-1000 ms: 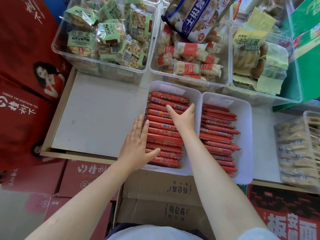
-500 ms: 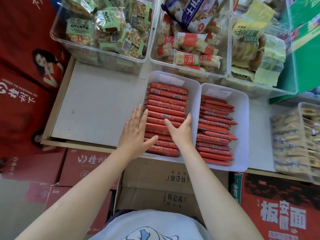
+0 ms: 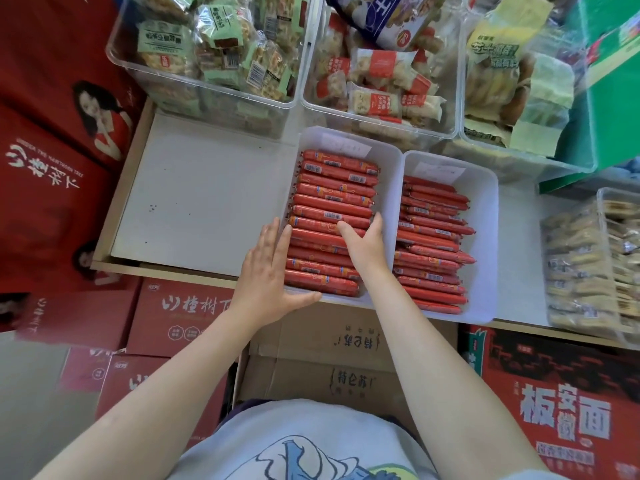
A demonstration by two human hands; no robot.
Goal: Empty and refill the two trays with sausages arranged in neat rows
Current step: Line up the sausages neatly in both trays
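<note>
While both white trays on the bench already hold rows of sausages, the left hand lies flat, fingers spread, against the left tray's wall; the right hand presses open-palmed on its rows, apparently final tidying.

R hand now sits nearer the near end of the left tray, off its far rows.

A white surface with a wooden edge is being occupied by two white trays of sausages set touching side by side at its near edge. Clear bins of packed snacks are being carried along the back and at the right end.
</note>
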